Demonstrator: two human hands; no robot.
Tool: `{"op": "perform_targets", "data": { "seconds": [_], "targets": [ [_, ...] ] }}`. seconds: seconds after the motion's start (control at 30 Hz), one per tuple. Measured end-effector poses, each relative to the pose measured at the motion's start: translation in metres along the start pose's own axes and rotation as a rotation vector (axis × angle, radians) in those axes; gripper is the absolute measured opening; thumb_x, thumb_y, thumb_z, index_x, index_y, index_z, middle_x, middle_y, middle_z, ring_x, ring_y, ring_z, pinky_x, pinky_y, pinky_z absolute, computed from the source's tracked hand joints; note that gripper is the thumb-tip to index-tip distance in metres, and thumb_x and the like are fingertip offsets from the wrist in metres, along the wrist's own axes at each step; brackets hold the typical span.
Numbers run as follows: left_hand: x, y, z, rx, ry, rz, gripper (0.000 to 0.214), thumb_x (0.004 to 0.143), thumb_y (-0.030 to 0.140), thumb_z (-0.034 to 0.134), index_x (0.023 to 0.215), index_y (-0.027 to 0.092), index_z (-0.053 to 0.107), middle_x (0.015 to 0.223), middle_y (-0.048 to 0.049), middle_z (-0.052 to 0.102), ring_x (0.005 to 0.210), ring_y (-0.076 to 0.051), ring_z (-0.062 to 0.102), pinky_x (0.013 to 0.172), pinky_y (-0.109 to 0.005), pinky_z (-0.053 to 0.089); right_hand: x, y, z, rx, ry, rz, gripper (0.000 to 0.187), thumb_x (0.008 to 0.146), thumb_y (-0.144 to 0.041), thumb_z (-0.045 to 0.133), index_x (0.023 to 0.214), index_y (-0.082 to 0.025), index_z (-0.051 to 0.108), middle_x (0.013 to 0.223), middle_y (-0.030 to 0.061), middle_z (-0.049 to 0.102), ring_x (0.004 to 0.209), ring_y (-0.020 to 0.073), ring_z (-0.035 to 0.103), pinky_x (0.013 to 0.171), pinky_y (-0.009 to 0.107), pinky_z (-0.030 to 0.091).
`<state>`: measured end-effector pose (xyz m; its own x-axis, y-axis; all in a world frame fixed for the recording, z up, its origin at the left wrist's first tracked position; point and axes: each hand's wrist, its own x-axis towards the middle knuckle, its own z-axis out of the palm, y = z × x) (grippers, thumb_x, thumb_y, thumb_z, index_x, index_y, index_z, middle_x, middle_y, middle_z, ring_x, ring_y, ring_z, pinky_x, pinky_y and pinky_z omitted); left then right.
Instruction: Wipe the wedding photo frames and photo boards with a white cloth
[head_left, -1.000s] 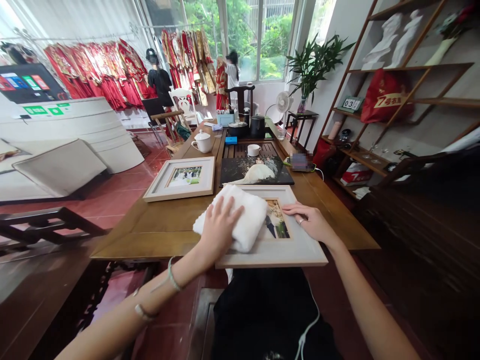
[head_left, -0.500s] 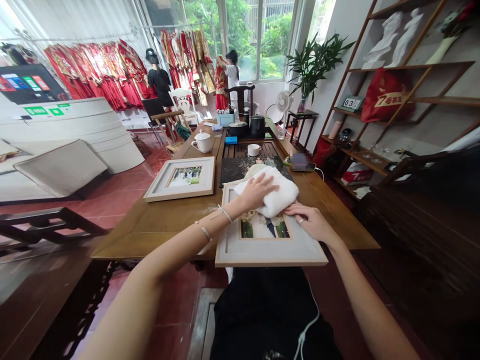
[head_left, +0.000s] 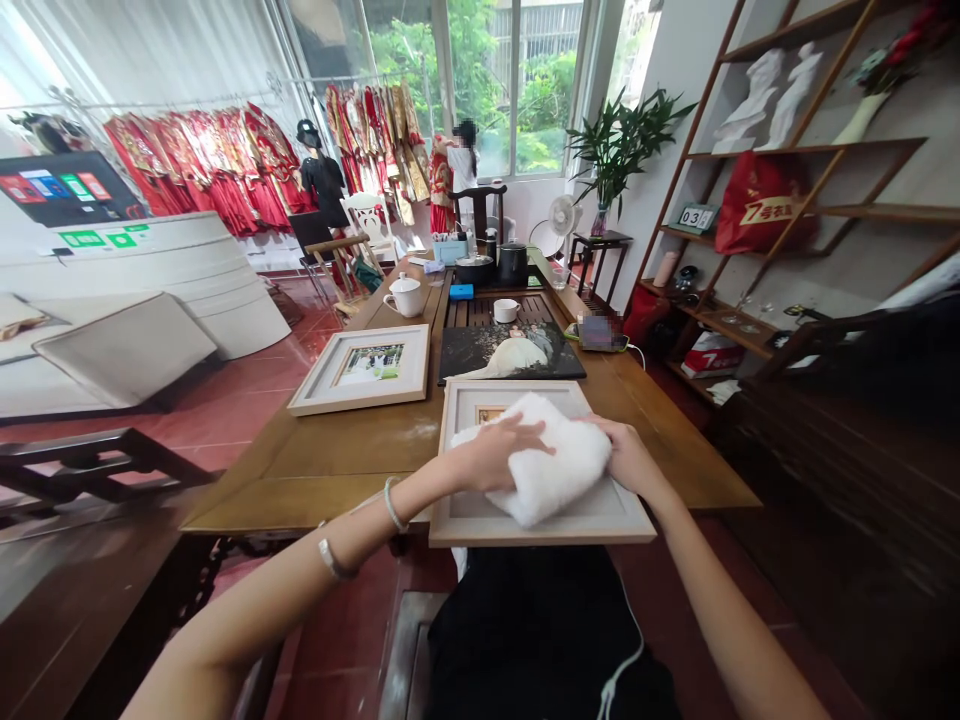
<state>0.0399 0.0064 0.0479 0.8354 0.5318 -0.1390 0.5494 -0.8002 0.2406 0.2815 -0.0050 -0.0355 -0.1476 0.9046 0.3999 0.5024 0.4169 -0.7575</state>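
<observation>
A fluffy white towel (head_left: 559,470) is bunched over the near picture frame (head_left: 540,535), which lies face up at the table's front edge. My left hand (head_left: 495,452) grips the towel from its left side, with the fingers stretched across the top. At the towel's right edge, my right hand (head_left: 631,458) has its fingers closed on it, partly hidden behind the cloth. The towel covers nearly all of the photo in this frame. Just beyond lies a dark picture panel (head_left: 472,350) showing a pale gown. Another framed photo (head_left: 367,365) rests farther left.
On the wooden table (head_left: 300,480) stand a lidded white cup (head_left: 405,296), a small white cup (head_left: 506,311) and a blue box (head_left: 461,292). A phone (head_left: 600,333) with a cable lies at the right. Two people are near clothes racks (head_left: 386,150) at the back.
Both hands and the towel have come nearer to me, down over the photo. My right hand has moved from lying on the frame to the towel's edge. The dark panel is now uncovered.
</observation>
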Motion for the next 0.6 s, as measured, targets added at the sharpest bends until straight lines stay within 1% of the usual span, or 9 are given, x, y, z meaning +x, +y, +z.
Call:
{"op": "perform_targets", "data": {
  "seconds": [0.07,0.13,0.17,0.23,0.33,0.4,0.5,0.53,0.6],
  "targets": [
    [-0.013,0.015,0.006,-0.066,0.014,0.113,0.055,0.078,0.016,0.063,0.131,0.028,0.055,0.151,0.0002,0.039,0.143,-0.029,0.025,0.115,-0.044,0.029,0.001,0.0,-0.001,0.043,-0.017,-0.01,0.022,0.071,-0.015,0.051,0.073,-0.021,0.073,0.101,0.008,0.075,0.098,0.0256,0.068,0.09,0.039,0.05],
    [-0.024,0.033,0.011,-0.079,0.049,0.176,0.055,0.08,0.021,0.063,0.132,0.031,0.052,0.152,0.0028,0.036,0.144,-0.03,0.021,0.115,-0.048,0.028,0.001,0.001,-0.001,0.065,-0.008,0.012,0.021,0.072,-0.016,0.052,0.07,-0.022,0.072,0.101,0.0083,0.075,0.098,0.025,0.068,0.09,0.04,0.05],
    [-0.028,0.041,0.013,-0.064,0.055,0.18,0.056,0.079,0.022,0.063,0.134,0.033,0.051,0.153,0.0032,0.034,0.144,-0.032,0.019,0.114,-0.052,0.028,0.001,0.001,0.0,0.07,0.001,0.027,0.021,0.072,-0.016,0.052,0.07,-0.022,0.072,0.102,0.0084,0.075,0.098,0.0247,0.068,0.091,0.04,0.05],
    [-0.035,0.056,0.013,-0.007,0.03,0.146,0.062,0.077,0.02,0.064,0.135,0.032,0.049,0.154,0.0012,0.032,0.144,-0.035,0.018,0.111,-0.058,0.031,0.0,0.002,0.001,0.064,0.013,0.045,0.023,0.073,-0.015,0.051,0.074,-0.022,0.073,0.105,0.0082,0.074,0.101,0.024,0.067,0.094,0.041,0.049],
    [-0.048,0.071,0.006,0.078,-0.02,0.041,0.067,0.071,0.012,0.064,0.134,0.028,0.05,0.153,-0.0055,0.034,0.143,-0.039,0.02,0.108,-0.062,0.033,-0.001,0.004,0.003,0.03,0.018,0.028,0.031,0.074,-0.012,0.047,0.083,-0.023,0.075,0.105,0.0061,0.074,0.104,0.0222,0.067,0.101,0.043,0.045],
    [-0.06,0.075,-0.002,0.117,-0.062,-0.051,0.069,0.066,0.011,0.065,0.132,0.025,0.052,0.153,-0.0089,0.034,0.142,-0.041,0.02,0.108,-0.064,0.031,-0.001,0.005,0.003,0.016,0.021,0.013,0.034,0.074,-0.01,0.046,0.086,-0.023,0.076,0.105,0.0053,0.074,0.106,0.0215,0.066,0.104,0.044,0.043],
    [-0.08,0.073,-0.007,0.139,-0.134,-0.235,0.074,0.063,0.008,0.065,0.134,0.025,0.051,0.154,-0.0103,0.029,0.143,-0.04,0.017,0.11,-0.064,0.028,-0.001,0.008,0.003,0.023,0.024,0.01,0.034,0.075,-0.01,0.046,0.085,-0.023,0.076,0.105,0.0054,0.074,0.106,0.0218,0.066,0.104,0.045,0.043],
    [-0.085,0.07,-0.006,0.139,-0.14,-0.305,0.076,0.064,0.007,0.063,0.136,0.026,0.049,0.155,-0.0099,0.027,0.143,-0.039,0.017,0.11,-0.063,0.028,-0.001,0.008,0.003,0.026,0.023,0.008,0.034,0.075,-0.009,0.047,0.085,-0.023,0.076,0.105,0.0054,0.074,0.106,0.0218,0.066,0.104,0.045,0.044],
    [-0.092,0.063,-0.002,0.136,-0.112,-0.427,0.079,0.066,0.005,0.06,0.139,0.03,0.045,0.157,-0.0085,0.025,0.144,-0.037,0.016,0.11,-0.061,0.029,-0.002,0.009,0.003,0.028,0.016,0.001,0.034,0.075,-0.009,0.047,0.086,-0.023,0.076,0.106,0.0052,0.074,0.107,0.0217,0.066,0.104,0.045,0.043]
  ]
}}
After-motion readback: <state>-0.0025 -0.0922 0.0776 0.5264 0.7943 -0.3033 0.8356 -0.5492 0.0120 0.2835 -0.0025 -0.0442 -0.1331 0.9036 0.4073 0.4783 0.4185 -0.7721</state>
